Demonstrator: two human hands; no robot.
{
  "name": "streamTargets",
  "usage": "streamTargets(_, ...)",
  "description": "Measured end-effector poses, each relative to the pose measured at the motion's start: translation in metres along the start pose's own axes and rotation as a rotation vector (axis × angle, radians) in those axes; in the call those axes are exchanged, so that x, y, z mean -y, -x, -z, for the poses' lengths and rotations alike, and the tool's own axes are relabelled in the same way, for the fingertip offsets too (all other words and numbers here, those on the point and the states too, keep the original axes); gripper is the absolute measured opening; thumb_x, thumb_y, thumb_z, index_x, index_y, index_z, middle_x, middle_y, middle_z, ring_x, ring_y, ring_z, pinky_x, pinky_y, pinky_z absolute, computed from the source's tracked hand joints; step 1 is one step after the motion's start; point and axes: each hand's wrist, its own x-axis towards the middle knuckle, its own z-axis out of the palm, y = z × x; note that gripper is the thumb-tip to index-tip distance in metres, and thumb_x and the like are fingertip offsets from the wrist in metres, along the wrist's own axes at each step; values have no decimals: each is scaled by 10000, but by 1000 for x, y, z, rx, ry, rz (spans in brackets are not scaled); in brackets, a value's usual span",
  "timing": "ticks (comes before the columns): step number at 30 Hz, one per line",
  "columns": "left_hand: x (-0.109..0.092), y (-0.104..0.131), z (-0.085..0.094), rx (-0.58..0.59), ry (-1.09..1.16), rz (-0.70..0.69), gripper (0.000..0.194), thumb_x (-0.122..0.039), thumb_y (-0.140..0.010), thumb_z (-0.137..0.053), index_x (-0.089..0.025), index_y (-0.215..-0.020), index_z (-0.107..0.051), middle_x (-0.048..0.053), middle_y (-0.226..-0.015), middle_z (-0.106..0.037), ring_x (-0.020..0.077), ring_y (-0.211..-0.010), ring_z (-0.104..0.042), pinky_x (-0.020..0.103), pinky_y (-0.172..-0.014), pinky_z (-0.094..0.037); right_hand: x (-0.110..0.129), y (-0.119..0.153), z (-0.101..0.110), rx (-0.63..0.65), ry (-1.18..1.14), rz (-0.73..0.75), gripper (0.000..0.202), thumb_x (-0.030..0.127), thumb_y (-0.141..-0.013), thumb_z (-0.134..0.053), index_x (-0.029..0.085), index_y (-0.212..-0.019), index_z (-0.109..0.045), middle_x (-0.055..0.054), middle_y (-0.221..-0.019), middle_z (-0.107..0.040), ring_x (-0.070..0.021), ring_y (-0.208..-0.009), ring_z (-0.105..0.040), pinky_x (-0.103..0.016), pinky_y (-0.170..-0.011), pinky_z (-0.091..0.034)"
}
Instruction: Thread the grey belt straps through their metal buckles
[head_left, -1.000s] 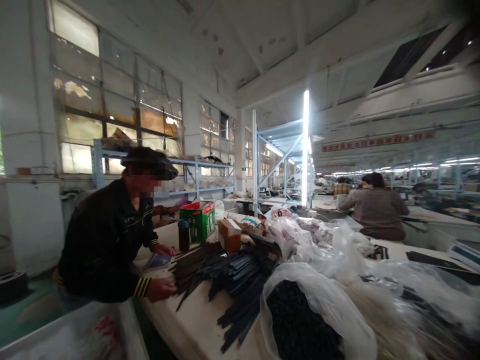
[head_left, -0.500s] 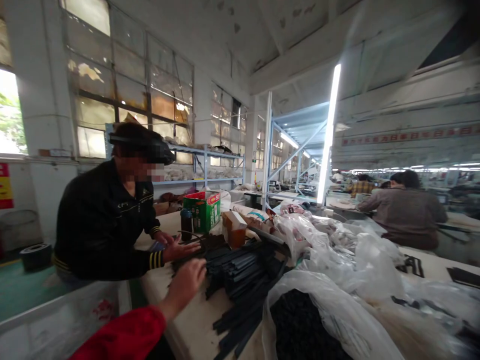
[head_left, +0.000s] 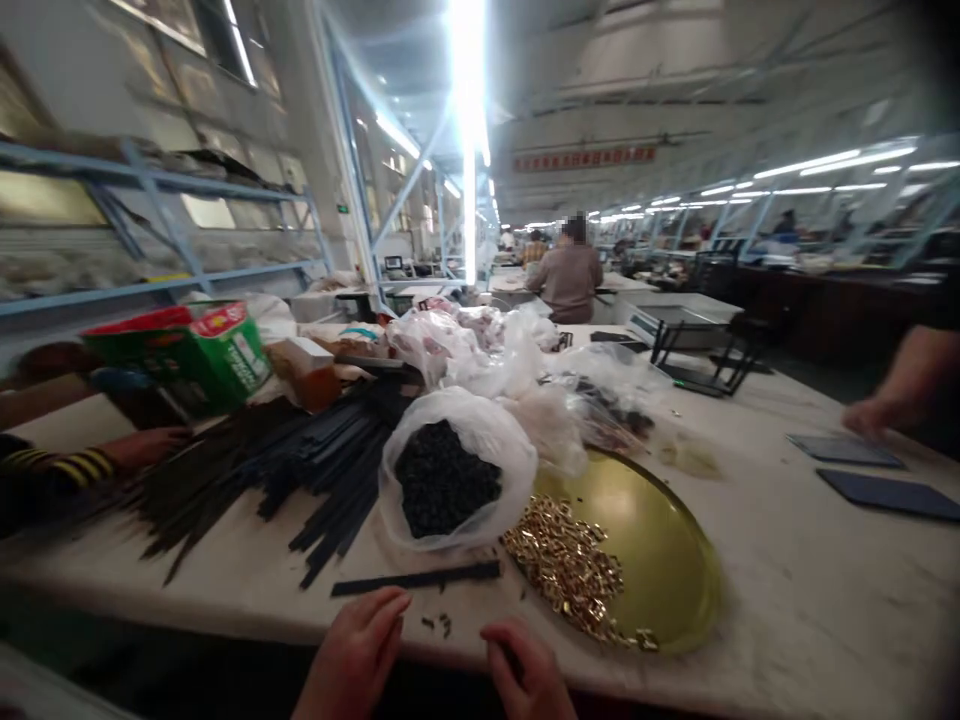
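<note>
At the table's near edge, my left hand (head_left: 352,650) has its fingers pressed together; whatever may be inside is hidden. Opposite it, my right hand (head_left: 526,668) is loosely curled, and its grip is too blurred to show any contents. A single dark strip (head_left: 416,578) lies just beyond my fingers. Between the hands are a few tiny dark pieces (head_left: 437,625). A white plastic bag (head_left: 517,450) stands behind the strip, filled with small black pieces (head_left: 446,480). To its right, a round gold tray (head_left: 660,540) bears a heap of small gold metal fittings (head_left: 562,565).
Many dark strips (head_left: 322,450) are piled on the left, near a co-worker's hand (head_left: 154,445) and a green box (head_left: 217,365). Clear plastic bags (head_left: 487,345) fill the middle back. At right, another person's hand (head_left: 874,415) touches a flat panel (head_left: 847,450).
My view has swung right and down from the co-worker on the left to the table before me. Both my hands now show at the near edge; earlier only one red-sleeved arm reached out.
</note>
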Motion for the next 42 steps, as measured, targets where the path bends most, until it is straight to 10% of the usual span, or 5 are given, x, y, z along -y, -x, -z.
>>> streamTargets(10, -62, -40, -25, 296, -14, -143, 272, -148, -835, -433, -185, -1027, -622, 83, -1038, -661, 211, -924, -628, 335, -813, -524, -15, 17, 114, -29, 333, 0, 212, 236, -866, -418, 180, -958, -600, -96, -898, -691, -209, -830, -643, -328, -753, -510)
streamTargets(16, -69, -68, -33, 429, -73, -76, 252, -92, -817, -437, -147, -960, -637, 94, -978, -662, 217, -897, -623, 344, -819, -496, -57, -54, 162, 70, 549, -30, 366, 325, -886, -371, 123, -1134, -548, -143, -1103, -638, -237, -1015, -598, -367, -860, -473)
streamTargets(24, -55, -69, -42, 441, -189, 27, 224, -98, -803, -454, -138, -943, -625, 109, -944, -650, 249, -903, -603, 376, -792, -475, -105, -150, 135, 172, 538, 17, 376, 338, -872, -390, 97, -1018, -638, -174, -1033, -668, -257, -959, -626, -367, -825, -470)
streamTargets(35, -47, -81, -57, 521, -184, 98, 175, -155, -801, -460, -140, -804, -635, 105, -880, -634, 265, -892, -584, 374, -770, -452, -68, -94, 122, 211, 538, 162, 366, 319, -844, -455, 132, -1131, -584, -161, -1140, -617, -276, -1032, -579, -431, -900, -439)
streamTargets(42, -73, -48, 2, 529, -9, 53, 229, -102, -766, -442, -184, -939, -568, 43, -881, -654, 189, -780, -620, 248, -683, -462, 18, -74, 63, 476, 340, 399, 250, 249, -785, -558, 255, -1024, -629, -70, -1015, -677, -250, -935, -612, -359, -831, -455)
